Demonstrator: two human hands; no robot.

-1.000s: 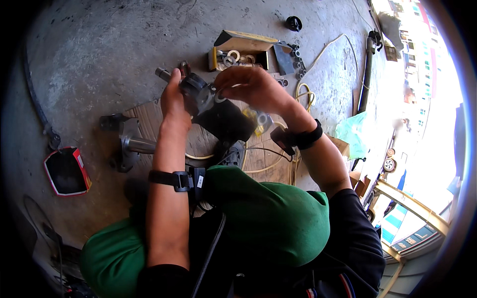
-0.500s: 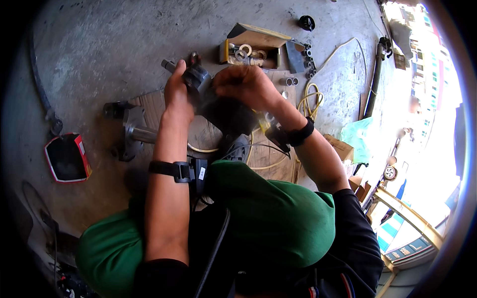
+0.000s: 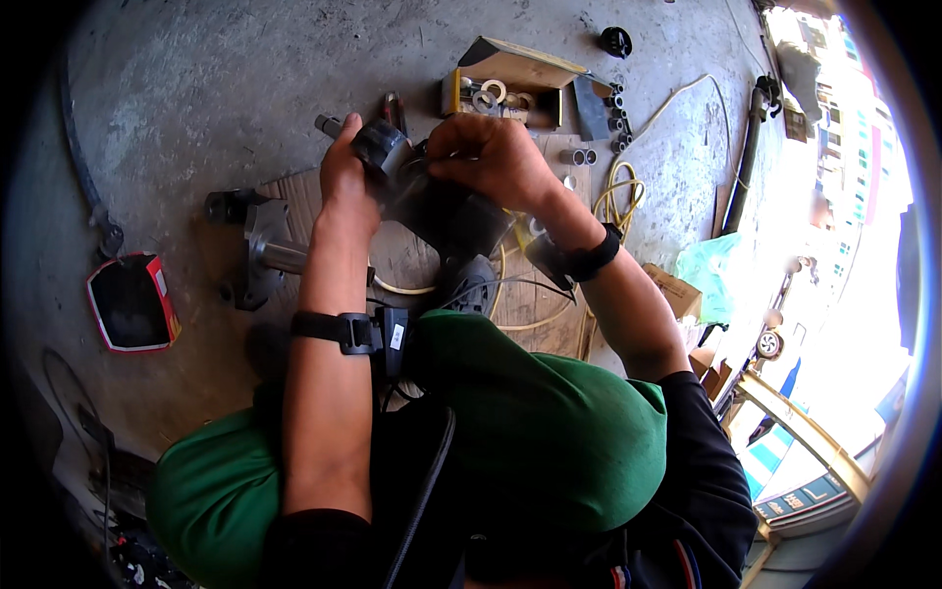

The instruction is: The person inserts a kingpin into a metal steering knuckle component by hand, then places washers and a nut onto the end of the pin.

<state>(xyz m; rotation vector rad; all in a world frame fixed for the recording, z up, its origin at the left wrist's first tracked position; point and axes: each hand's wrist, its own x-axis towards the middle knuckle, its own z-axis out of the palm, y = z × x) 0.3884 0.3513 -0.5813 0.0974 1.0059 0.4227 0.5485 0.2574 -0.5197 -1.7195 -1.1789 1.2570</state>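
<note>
My left hand [image 3: 344,182] is closed around a dark metal part with a round black cylindrical end [image 3: 381,147]. A short grey rod [image 3: 330,126] sticks out beyond its thumb. The part's broad dark body [image 3: 459,224] hangs in front of my green-trousered knee. At the side of the cylindrical end, my right hand [image 3: 498,162] has its fingers pinched together, touching or close to a small dark curved piece [image 3: 420,165]. What the fingertips hold is too blurred and hidden to name.
Beyond my right hand, an open cardboard box [image 3: 518,80] holds metal rings. Dark sockets [image 3: 618,116] line up beside it. A yellow cord [image 3: 616,191] coils on the right. At left lie a metal flanged shaft [image 3: 270,253] and a red-rimmed container [image 3: 131,302].
The view has shifted slightly. My right fingers have drawn back a little from the cylindrical end, showing a dark curved piece between. My left hand still holds the metal part.
</note>
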